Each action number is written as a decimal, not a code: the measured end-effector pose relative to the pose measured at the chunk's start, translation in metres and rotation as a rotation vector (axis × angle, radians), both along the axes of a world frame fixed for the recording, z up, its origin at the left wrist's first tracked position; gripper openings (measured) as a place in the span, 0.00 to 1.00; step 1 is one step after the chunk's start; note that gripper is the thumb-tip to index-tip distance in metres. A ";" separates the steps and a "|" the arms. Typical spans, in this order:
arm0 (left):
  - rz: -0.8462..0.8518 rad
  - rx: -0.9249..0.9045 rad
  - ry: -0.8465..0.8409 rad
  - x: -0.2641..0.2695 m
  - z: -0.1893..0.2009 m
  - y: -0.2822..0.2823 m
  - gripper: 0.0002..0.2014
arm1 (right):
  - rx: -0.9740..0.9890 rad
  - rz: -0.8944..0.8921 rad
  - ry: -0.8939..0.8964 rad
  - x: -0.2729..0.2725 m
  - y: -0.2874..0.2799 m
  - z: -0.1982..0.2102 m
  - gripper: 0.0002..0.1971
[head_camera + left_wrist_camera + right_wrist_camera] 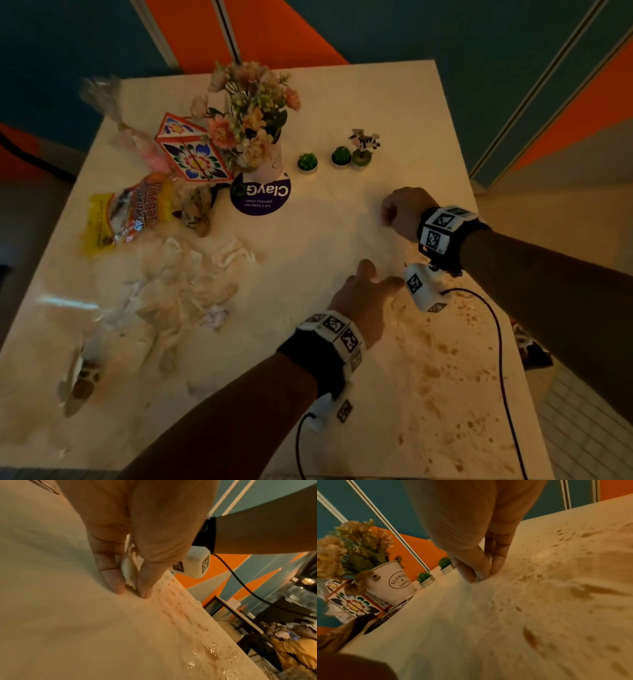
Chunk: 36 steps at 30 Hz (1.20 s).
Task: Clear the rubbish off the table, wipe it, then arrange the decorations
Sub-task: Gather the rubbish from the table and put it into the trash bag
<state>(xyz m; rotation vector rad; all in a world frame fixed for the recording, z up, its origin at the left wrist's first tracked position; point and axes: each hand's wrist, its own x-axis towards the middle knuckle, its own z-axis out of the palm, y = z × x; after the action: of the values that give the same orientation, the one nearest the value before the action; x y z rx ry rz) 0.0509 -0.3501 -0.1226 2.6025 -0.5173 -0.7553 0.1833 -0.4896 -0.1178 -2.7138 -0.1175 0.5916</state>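
Right now both hands are picking small scraps off the surface [342,113]. The left hand [130,536] is pinching a crumpled white scrap [129,566] between thumb and fingertip, tips touching the top. The right hand [476,545] is pinching something tiny and pale; what it is I cannot tell. Doing this well likely means lifting straight up and carrying the bits off without dragging them through the brown wet stains [442,370] nearby. Bigger rubbish is lying well to the left: a yellow snack bag [126,214] and crumpled clear plastic [171,291]. The flower pot [265,161] and small cactus pots [307,161] are standing at the far side.
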 end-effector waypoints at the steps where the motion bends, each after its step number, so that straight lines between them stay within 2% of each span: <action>1: -0.029 0.010 -0.006 0.001 0.000 -0.003 0.28 | 0.004 0.000 -0.008 0.000 -0.001 -0.001 0.12; 4: -0.069 0.006 -0.047 0.001 -0.001 -0.009 0.15 | 0.033 -0.015 -0.009 -0.001 -0.004 -0.002 0.12; 7: -0.043 -0.014 -0.103 0.001 -0.005 -0.004 0.08 | 0.050 -0.051 -0.009 -0.001 -0.012 -0.003 0.12; 12: 0.057 -0.042 -0.120 0.005 -0.006 0.030 0.09 | 0.071 -0.083 0.018 -0.007 -0.003 0.011 0.17; 16: 0.290 -0.189 -0.151 0.027 0.004 0.086 0.12 | 0.120 -0.014 0.099 -0.020 0.024 0.025 0.17; 17: 0.347 -0.178 -0.183 0.036 0.007 0.102 0.13 | 0.136 -0.001 0.118 -0.023 0.032 0.027 0.17; 20: 0.509 0.027 -0.219 0.064 0.011 0.147 0.11 | 0.168 0.051 0.163 -0.031 0.054 0.030 0.18; 23: 0.563 0.110 -0.253 0.085 0.009 0.174 0.06 | 0.217 0.075 0.225 -0.044 0.078 0.032 0.18; 24: 0.566 0.140 -0.231 0.089 0.009 0.178 0.11 | 0.236 0.080 0.247 -0.050 0.086 0.033 0.17; 27: 0.536 0.294 -0.078 0.096 0.008 0.184 0.37 | 0.281 0.121 0.311 -0.068 0.111 0.034 0.16; 28: 0.519 0.333 -0.039 0.097 0.006 0.185 0.41 | 0.275 0.135 0.335 -0.075 0.118 0.031 0.15; 31: 0.473 0.329 0.039 0.094 0.000 0.183 0.36 | 0.192 0.180 0.351 -0.095 0.134 0.018 0.03; 35: 0.332 0.335 0.018 0.083 0.001 0.179 0.21 | 0.018 0.312 0.377 -0.116 0.145 0.005 0.36; 36: 0.347 0.300 0.001 0.081 0.004 0.182 0.18 | 0.018 0.307 0.379 -0.119 0.149 0.001 0.39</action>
<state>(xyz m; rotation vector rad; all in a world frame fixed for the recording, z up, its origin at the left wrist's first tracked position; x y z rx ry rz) 0.1321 -0.1678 -0.1186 2.8530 0.0590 -0.7617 0.0645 -0.3409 -0.1170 -2.5285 -0.4416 1.1729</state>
